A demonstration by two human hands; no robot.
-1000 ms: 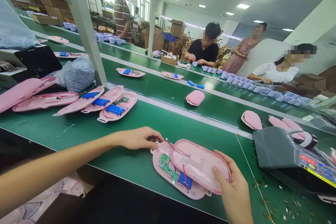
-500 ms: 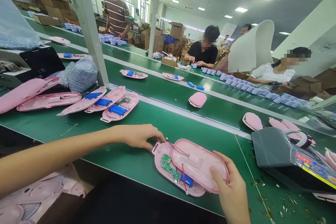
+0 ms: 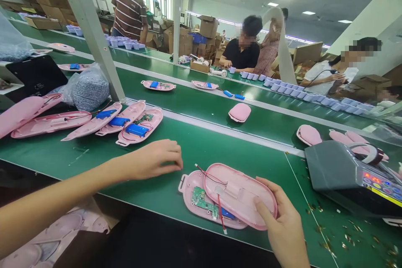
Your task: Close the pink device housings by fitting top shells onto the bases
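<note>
My right hand (image 3: pixel 282 217) grips the right end of a pink plastic shell half (image 3: pixel 245 201), thumb on its inner face. Red and black wires with small white plugs come from that half. It overlaps a second pink shell half (image 3: pixel 191 180), which lies on the green bench and carries a green circuit board (image 3: pixel 201 199) and a blue battery (image 3: pixel 228 214), partly covered. Just left of these parts, my left hand (image 3: pixel 160 160) hovers with fingers loosely bent and apart from the thumb, holding nothing.
Several pink shells with blue batteries (image 3: pixel 137 130) lie to the left by a bubble-wrap bundle (image 3: pixel 91 86). A grey machine with a red display (image 3: pixel 348 176) stands at right, with small scraps before it. Co-workers sit and stand across the green bench (image 3: pixel 176 130).
My left hand has drawn back leftward from the lower shell's end. The upper shell half has shifted slightly, covering more of the battery, still in my right hand.
</note>
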